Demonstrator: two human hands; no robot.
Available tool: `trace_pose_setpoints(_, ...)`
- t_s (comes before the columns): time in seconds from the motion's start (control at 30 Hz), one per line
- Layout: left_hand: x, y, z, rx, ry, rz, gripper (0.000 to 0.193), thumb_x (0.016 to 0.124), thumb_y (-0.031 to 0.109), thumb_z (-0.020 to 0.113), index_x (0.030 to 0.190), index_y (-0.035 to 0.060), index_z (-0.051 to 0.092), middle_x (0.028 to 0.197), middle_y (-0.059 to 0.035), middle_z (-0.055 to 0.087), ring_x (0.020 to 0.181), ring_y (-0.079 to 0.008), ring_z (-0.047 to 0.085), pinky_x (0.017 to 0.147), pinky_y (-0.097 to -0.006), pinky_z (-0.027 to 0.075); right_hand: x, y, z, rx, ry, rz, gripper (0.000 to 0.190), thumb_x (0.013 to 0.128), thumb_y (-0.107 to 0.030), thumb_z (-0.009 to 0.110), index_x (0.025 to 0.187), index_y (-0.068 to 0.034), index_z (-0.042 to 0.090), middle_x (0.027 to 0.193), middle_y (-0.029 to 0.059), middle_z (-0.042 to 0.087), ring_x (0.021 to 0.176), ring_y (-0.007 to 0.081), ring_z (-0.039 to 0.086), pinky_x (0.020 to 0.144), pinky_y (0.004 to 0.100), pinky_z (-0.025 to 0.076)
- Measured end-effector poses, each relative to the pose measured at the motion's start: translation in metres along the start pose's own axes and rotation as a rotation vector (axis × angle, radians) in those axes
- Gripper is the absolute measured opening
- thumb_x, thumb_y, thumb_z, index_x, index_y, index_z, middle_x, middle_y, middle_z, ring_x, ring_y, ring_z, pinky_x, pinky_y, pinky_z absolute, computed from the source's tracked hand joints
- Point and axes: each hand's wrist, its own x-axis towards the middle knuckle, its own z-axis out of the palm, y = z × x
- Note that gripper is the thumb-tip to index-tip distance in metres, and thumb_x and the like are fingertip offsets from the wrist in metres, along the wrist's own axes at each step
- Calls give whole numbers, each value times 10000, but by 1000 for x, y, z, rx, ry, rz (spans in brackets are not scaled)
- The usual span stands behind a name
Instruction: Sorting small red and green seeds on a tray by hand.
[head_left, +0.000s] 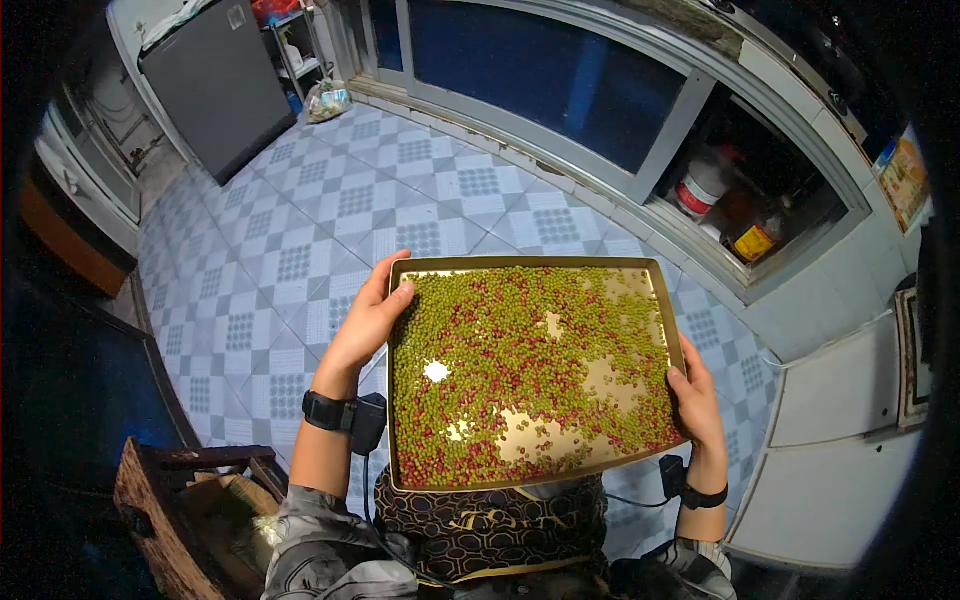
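A gold-coloured rectangular metal baking tray (525, 262) is held up in front of my patterned apron (487, 525). Small green beans (450, 300) mixed with red beans (412, 474) cover most of its bottom, with bare shiny patches at the lower middle and right. My left hand (375, 307) grips the tray's upper left corner, thumb over the rim. On the right side wall, lower down, my right hand (697, 390) holds on with its thumb on the rim. The fingers under the tray are partly hidden. Both wrists wear black bands with cabled devices.
Below the tray lies a blue-and-white tiled floor (337, 202). An open wooden drawer (165, 517) stands at lower left, white cabinets (817, 472) at lower right. Farther off are a grey appliance (217, 82), a plastic bag (327, 100) and a low sliding window (547, 75).
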Motion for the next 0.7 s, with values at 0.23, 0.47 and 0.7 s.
trace_pose_setpoints(0.23,-6,-2,8,-204,16,-63,571,820,69,496,1376,104,371,1171,-57,511,1011,-140,500,875,-268,417,-19,-63,1,-690,155,-160,524,846,-83,551,1338,0,392,1212,174,524,1145,313,498,1003,362,350)
trace_pose_setpoints(0.47,-11,-16,10,-254,35,30,595,805,54,480,1385,115,363,1190,-49,488,940,-122,491,837,-253,413,-47,-122,108,-425,-555,-540,315,811,-132,584,1112,-43,560,995,141,575,923,331,557,820,409,443)
trace_pose_setpoints(0.7,-13,-14,15,-192,69,115,611,807,55,474,1399,126,339,1150,-41,487,886,-117,484,798,-252,420,-64,-101,192,-565,-769,-687,373,852,-342,577,1071,-40,563,920,111,515,875,267,501,727,373,416)
